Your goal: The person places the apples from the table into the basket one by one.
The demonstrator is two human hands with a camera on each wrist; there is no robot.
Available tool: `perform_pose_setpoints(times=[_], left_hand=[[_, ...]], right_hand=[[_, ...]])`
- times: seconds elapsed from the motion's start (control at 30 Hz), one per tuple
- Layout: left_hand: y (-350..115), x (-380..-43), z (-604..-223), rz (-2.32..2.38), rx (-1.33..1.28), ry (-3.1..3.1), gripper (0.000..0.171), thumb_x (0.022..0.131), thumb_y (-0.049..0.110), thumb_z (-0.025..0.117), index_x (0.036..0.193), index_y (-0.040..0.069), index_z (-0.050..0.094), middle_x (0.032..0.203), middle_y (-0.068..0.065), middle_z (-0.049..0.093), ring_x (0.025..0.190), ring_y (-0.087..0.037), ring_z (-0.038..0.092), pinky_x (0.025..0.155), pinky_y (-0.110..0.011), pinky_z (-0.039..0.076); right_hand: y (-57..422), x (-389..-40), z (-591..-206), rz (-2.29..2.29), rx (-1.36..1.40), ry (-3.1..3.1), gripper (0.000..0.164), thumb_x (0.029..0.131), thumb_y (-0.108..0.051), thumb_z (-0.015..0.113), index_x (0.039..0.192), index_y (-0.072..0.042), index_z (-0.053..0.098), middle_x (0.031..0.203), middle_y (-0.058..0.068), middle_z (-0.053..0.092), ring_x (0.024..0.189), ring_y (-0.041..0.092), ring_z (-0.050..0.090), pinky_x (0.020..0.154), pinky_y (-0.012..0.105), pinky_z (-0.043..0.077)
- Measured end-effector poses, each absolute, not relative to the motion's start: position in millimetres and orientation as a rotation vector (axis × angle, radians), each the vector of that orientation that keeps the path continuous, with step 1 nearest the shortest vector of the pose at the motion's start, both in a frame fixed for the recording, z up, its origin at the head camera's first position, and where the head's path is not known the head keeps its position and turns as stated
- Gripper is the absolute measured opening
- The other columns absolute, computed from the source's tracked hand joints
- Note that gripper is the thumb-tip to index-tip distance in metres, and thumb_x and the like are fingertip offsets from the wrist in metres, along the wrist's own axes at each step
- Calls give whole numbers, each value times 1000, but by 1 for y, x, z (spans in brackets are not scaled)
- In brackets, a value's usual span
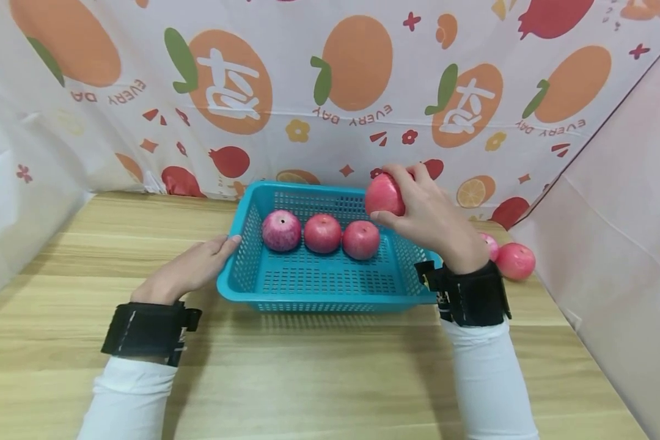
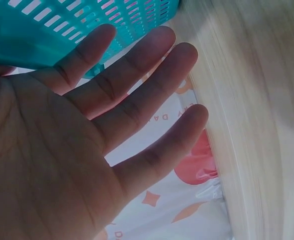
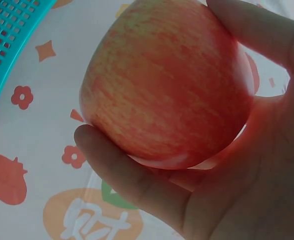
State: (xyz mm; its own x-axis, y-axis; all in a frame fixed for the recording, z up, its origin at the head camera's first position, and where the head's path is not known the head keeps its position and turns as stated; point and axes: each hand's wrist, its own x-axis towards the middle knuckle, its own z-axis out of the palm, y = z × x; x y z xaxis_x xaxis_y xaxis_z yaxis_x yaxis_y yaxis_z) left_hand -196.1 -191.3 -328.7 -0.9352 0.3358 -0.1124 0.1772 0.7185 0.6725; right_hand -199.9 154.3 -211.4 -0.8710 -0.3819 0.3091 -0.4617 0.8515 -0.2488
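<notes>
A blue-green plastic basket (image 1: 330, 298) with slotted walls stands on the table. Three red apples sit in a row inside it: a darker, purplish apple (image 1: 282, 231) on the left, a middle apple (image 1: 322, 233) and a right apple (image 1: 361, 240). My right hand (image 1: 426, 211) grips another apple (image 1: 384, 195), held above the basket's back right part; streaked red and yellow skin shows on this held apple (image 3: 169, 85) in the right wrist view. At the basket's left rim is my left hand (image 1: 195, 269), thumb against the edge. Its fingers (image 2: 137, 107) are extended and spread.
To the right of the basket, partly behind my right wrist, a red apple (image 1: 516, 261) and a pinkish apple (image 1: 490, 245) lie on the wooden table (image 1: 319, 379). A fruit-printed cloth (image 1: 297, 79) hangs along the back. A plain white sheet (image 1: 610, 201) hangs along the right side.
</notes>
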Motion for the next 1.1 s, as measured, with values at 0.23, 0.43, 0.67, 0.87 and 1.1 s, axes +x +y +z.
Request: perform_pose_setpoints(times=[0.23, 0.43, 0.67, 0.87, 1.1], left_hand=[[-192, -194, -331, 1022, 391, 2694, 68, 96, 50, 19, 139, -3, 19, 121, -25, 49, 105, -36, 49, 88, -61, 39], [-192, -195, -331, 1032, 404, 2702, 68, 96, 50, 19, 138, -3, 22, 118, -24, 53, 102, -34, 52, 88, -61, 39], [-192, -195, -331, 1045, 403, 2688, 66, 97, 47, 19, 140, -3, 18, 120, -26, 51, 102, -35, 52, 87, -60, 40], [-192, -195, -331, 1051, 407, 2681, 66, 97, 47, 20, 140, -3, 17, 119, -26, 51, 99, -33, 54, 86, -58, 42], [-191, -197, -331, 1036, 394, 2680, 70, 96, 51, 18, 140, -3, 17, 122, -26, 49, 102, -35, 52, 87, -59, 40]], right_hand=[[145, -198, -211, 463, 740, -2836, 73, 74, -43, 68, 135, -20, 33, 119, 11, 40, 97, 24, 45, 70, 44, 54], [137, -198, -210, 462, 788, -2843, 72, 76, -42, 67, 135, -22, 33, 121, 9, 38, 96, 21, 44, 69, 42, 54], [127, -199, -209, 482, 884, -2813, 69, 75, -40, 68, 134, -23, 36, 119, 7, 39, 96, 18, 42, 67, 36, 54], [118, -202, -209, 441, 960, -2818, 69, 76, -39, 67, 134, -19, 35, 120, 9, 40, 98, 19, 43, 70, 36, 53], [112, -205, -207, 397, 969, -2823, 65, 78, -40, 65, 133, -19, 36, 116, 9, 41, 94, 19, 45, 70, 36, 53]])
